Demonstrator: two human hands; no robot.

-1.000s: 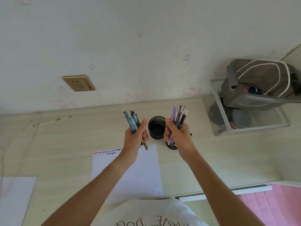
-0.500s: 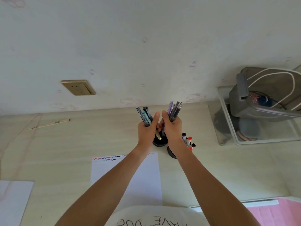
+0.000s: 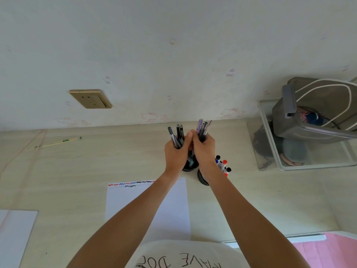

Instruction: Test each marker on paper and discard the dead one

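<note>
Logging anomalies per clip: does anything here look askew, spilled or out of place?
Nothing spilled or damaged. One oddity: a thin stick lies loose near the wall, far left of the cups. Both the left hand and right hand grip pen bundles above the black cup.

Desk: pale wood-grain tabletop (image 3: 77, 171), matt, with fine streaked lines. White paper sheet (image 3: 146, 206): smooth, matt, flat on the desk, with red, blue and black ink squiggles along its far edge. Black round pen cup (image 3: 188, 168): looks like plastic, slight sheen. Dark plastic-bodied pens (image 3: 178, 135): glossy barrels. Lilac and grey pens (image 3: 201, 129): smooth plastic, soft shine. Whiteboard-type markers with black, red and blue caps (image 3: 223, 164): plastic caps, glossy. Wall socket plate (image 3: 90, 99): brushed gold, metallic look. Clear box (image 3: 270, 144): transparent plastic, glossy. Grey bag (image 3: 309, 120): matt cloth. Wall (image 3: 173, 55): matt off-white, faintly printed.
</note>
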